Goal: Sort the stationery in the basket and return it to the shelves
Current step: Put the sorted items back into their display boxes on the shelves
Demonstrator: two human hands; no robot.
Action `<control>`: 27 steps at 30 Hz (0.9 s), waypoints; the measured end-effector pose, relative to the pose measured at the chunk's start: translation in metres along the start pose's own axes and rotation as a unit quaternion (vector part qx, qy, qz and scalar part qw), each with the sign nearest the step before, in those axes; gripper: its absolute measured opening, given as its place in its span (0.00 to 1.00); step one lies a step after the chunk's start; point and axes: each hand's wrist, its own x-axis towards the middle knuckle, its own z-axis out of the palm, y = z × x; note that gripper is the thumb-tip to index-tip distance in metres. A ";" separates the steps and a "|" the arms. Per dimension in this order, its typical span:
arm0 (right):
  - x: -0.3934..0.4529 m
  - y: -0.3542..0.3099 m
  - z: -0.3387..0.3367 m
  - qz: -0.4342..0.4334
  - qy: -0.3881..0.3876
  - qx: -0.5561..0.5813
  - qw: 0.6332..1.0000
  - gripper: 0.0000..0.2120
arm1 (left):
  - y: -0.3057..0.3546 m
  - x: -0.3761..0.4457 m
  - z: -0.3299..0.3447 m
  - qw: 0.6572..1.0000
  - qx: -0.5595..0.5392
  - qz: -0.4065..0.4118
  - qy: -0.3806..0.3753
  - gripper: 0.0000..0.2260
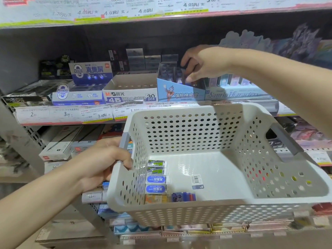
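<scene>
My left hand [105,161] grips the grey left handle of a white perforated basket [224,210] held in front of the shelves. Inside, along its left wall, lie two green-labelled erasers [156,167], two blue-labelled erasers [156,184], an orange packet [156,198], a dark blue eraser [183,197] and a small barcode tag [196,180]. My right hand [198,64] reaches over the basket into the light-blue cartoon eraser display box [177,91] on the middle shelf, fingers pinched on a small dark blue eraser [179,76] among others standing there.
Left of that box stand an open white 4B eraser carton [130,95] and blue-white eraser boxes [77,96]. A pale blue character box [237,94] sits to the right. Price labels [64,115] line the shelf edge. Lower shelves hold flat boxes [59,148] and stacked packets.
</scene>
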 end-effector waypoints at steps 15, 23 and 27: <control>0.001 0.005 -0.006 -0.016 0.005 -0.048 0.999 0.12 | 0.001 -0.001 0.007 1.000 -0.014 -0.002 -0.003 0.28; -0.001 -0.001 -0.004 -0.016 0.014 -0.030 0.999 0.14 | 0.002 -0.008 0.009 1.000 -0.010 0.000 0.006 0.29; -0.007 0.004 -0.002 -0.019 0.028 -0.038 0.999 0.12 | 0.004 -0.011 0.010 1.000 -0.003 -0.002 0.011 0.30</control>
